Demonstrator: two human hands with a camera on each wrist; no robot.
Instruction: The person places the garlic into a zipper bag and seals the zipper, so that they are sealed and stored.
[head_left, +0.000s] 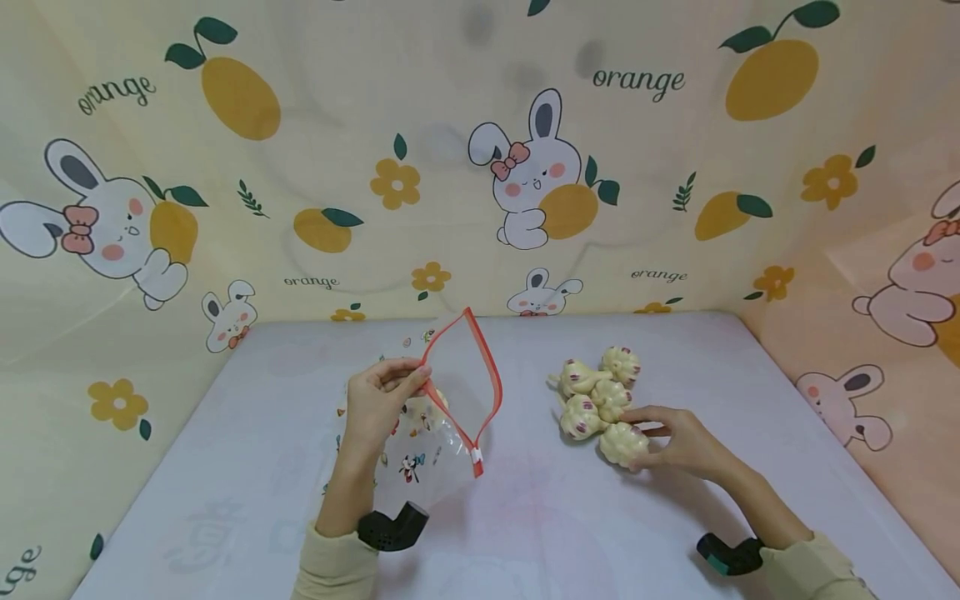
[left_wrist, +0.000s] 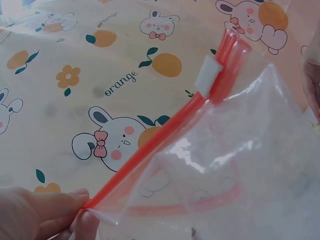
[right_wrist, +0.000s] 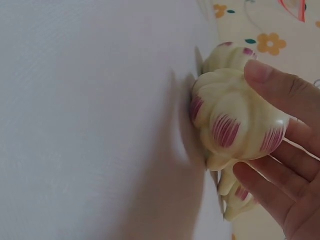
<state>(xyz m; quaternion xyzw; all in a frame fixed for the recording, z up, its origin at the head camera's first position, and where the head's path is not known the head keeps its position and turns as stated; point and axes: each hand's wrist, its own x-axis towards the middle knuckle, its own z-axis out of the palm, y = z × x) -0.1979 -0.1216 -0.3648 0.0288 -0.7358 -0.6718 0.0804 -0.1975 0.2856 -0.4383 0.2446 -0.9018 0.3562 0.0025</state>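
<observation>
My left hand (head_left: 378, 400) pinches the red zip edge of a clear plastic slider bag (head_left: 431, 471) printed with small cartoon figures. The mouth of the bag gapes, and its white slider (left_wrist: 209, 76) sits at the far end of the zip in the left wrist view. Something pale shows through the bag's upper part. To the right lies a cluster of cream-coloured garlic bulbs (head_left: 581, 417) with purple streaks. My right hand (head_left: 678, 442) holds the nearest garlic bulb (right_wrist: 235, 120), thumb on one side and fingers on the other; the bulb stands close against the others.
A white-covered table (head_left: 525, 533) bears everything. Behind and to the sides rises a cream cloth (head_left: 442, 75) printed with rabbits and oranges. Each wrist carries a black camera mount, one on the left (head_left: 393, 529) and one on the right (head_left: 729, 556).
</observation>
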